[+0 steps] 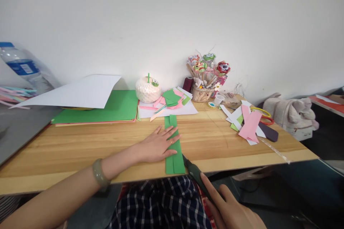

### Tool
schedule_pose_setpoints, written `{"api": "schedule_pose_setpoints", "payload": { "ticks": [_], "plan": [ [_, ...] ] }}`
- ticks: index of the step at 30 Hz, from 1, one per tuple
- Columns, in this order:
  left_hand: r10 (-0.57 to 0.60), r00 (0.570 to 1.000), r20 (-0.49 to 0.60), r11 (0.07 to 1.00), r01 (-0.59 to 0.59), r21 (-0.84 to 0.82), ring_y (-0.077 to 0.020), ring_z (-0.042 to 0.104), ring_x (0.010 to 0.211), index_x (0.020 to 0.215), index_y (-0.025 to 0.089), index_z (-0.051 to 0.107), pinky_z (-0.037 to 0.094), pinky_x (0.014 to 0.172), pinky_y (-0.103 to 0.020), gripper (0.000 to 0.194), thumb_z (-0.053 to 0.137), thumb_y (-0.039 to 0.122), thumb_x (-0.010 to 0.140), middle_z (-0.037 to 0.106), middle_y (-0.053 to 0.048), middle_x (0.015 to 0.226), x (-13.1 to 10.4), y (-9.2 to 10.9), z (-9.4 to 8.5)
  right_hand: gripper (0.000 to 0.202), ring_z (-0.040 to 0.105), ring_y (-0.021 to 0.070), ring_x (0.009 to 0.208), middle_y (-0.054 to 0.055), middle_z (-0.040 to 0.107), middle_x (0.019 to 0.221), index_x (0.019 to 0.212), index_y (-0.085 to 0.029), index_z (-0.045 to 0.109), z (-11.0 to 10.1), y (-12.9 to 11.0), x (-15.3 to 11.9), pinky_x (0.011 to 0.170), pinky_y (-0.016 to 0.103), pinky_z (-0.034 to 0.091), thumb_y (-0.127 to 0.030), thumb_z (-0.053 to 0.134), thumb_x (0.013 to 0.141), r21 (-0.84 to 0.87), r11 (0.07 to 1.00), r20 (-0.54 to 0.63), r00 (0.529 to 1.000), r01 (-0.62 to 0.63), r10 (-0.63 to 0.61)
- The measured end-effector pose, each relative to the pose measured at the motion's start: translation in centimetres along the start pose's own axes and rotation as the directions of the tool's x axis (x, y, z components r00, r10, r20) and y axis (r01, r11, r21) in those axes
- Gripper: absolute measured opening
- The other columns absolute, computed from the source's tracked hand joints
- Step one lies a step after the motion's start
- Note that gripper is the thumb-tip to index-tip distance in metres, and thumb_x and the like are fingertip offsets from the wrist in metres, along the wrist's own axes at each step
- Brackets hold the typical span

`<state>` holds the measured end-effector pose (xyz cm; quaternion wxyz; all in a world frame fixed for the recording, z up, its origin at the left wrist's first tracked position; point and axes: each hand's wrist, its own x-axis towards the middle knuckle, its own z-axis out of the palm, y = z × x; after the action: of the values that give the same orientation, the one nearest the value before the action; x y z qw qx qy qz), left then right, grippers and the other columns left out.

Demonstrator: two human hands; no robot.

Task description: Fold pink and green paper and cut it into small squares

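A folded strip of green paper (178, 157) lies upright to my view on the wooden table, its lower end near the front edge. My left hand (158, 146) rests flat on the strip, fingers spread, pressing it down. At lower right, my right hand (231, 207) is closed around the dark green handle of a knife (195, 172). The knife's dark, pointed tip touches or lies very close to the strip's right edge; how far it reaches under the paper cannot be seen.
Behind the strip are paper scraps (172, 98), a white netted ball (148, 90) and a basket of paper flowers (202, 94). A stack of coloured sheets (120, 103) lies left, near a water bottle (25, 68). Pink scraps (250, 125) and scissors (264, 114) lie right.
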<state>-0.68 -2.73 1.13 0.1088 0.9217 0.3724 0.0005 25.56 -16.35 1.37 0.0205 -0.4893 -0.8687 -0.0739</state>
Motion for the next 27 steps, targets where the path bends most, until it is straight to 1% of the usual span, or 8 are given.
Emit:
{"api": "schedule_pose_setpoints", "payload": {
  "ticks": [3,6,8,11,16,23,27],
  "plan": [
    [0.002,1.000,0.004,1.000,-0.002,-0.004,-0.0240,0.002,0.138,0.143,0.023,0.014,0.007,0.107,-0.051,0.066,0.012,0.062,0.090,0.002,-0.008,0.150,0.0,0.0,0.0,0.045,0.059,0.0100,0.040,0.000,0.056,0.075,0.136,-0.017,0.031,-0.1,-0.1,0.9,0.031,0.017,0.038,-0.019,0.028,0.091,-0.030,0.999,-0.082,0.996,0.019,-0.021],
    [-0.006,1.000,0.010,1.000,0.006,-0.005,-0.0241,0.002,0.138,0.143,0.023,0.015,0.007,0.107,-0.052,0.066,0.012,0.062,0.090,0.002,-0.009,0.150,0.0,0.0,-0.1,0.040,0.055,0.0100,0.035,0.000,0.054,0.071,0.129,-0.014,0.039,-0.4,-0.3,1.9,0.028,0.019,0.034,-0.019,0.026,0.091,-0.071,0.997,-0.178,0.984,0.012,-0.025],
    [-0.009,1.000,0.009,1.000,0.010,-0.003,-0.0240,0.003,0.138,0.143,0.023,0.015,0.007,0.107,-0.051,0.066,0.012,0.062,0.090,0.002,-0.008,0.150,0.0,0.1,-0.1,0.039,0.053,0.0103,0.032,-0.001,0.053,0.069,0.126,-0.014,0.041,-0.6,-0.4,2.3,0.026,0.021,0.032,-0.019,0.025,0.091,-0.085,0.996,-0.204,0.979,0.007,-0.025],
    [-0.006,1.000,0.003,1.000,0.006,-0.001,-0.0237,0.003,0.138,0.143,0.023,0.014,0.007,0.108,-0.051,0.066,0.012,0.062,0.090,0.002,-0.008,0.150,0.0,0.0,-0.1,0.039,0.053,0.0109,0.032,-0.002,0.052,0.069,0.127,-0.014,0.039,-0.5,-0.4,2.8,0.026,0.022,0.031,-0.018,0.025,0.091,-0.096,0.995,-0.195,0.980,0.003,-0.022],
    [-0.007,1.000,0.013,1.000,0.007,-0.007,-0.0229,0.000,0.138,0.144,0.021,0.010,0.005,0.108,-0.051,0.069,0.011,0.063,0.089,0.002,-0.008,0.150,0.0,-0.1,0.0,0.039,0.057,0.0112,0.038,-0.001,0.055,0.075,0.129,-0.018,0.037,-0.1,-0.2,3.3,0.030,0.022,0.033,-0.021,0.028,0.091,-0.091,0.995,-0.168,0.986,-0.040,0.024],
    [-0.030,0.999,0.033,0.999,0.031,-0.013,-0.0208,-0.001,0.138,0.144,0.016,0.001,0.003,0.109,-0.048,0.073,0.011,0.063,0.089,-0.001,-0.007,0.150,0.1,0.1,0.0,0.043,0.057,0.0119,0.040,-0.002,0.053,0.071,0.129,-0.018,0.041,-0.2,-0.4,4.6,0.031,0.022,0.028,-0.021,0.042,0.086,-0.124,0.989,-0.140,0.988,-0.080,0.062],
    [-0.026,0.999,0.026,1.000,0.026,-0.003,-0.0219,0.001,0.138,0.144,0.016,0.002,0.005,0.109,-0.048,0.072,0.012,0.062,0.089,0.000,-0.008,0.150,0.2,0.0,0.1,0.045,0.057,0.0124,0.042,-0.001,0.053,0.072,0.130,-0.018,0.041,-0.3,-0.4,5.3,0.033,0.023,0.029,-0.020,0.044,0.085,-0.133,0.987,-0.106,0.991,-0.094,0.080]
  ]
}}
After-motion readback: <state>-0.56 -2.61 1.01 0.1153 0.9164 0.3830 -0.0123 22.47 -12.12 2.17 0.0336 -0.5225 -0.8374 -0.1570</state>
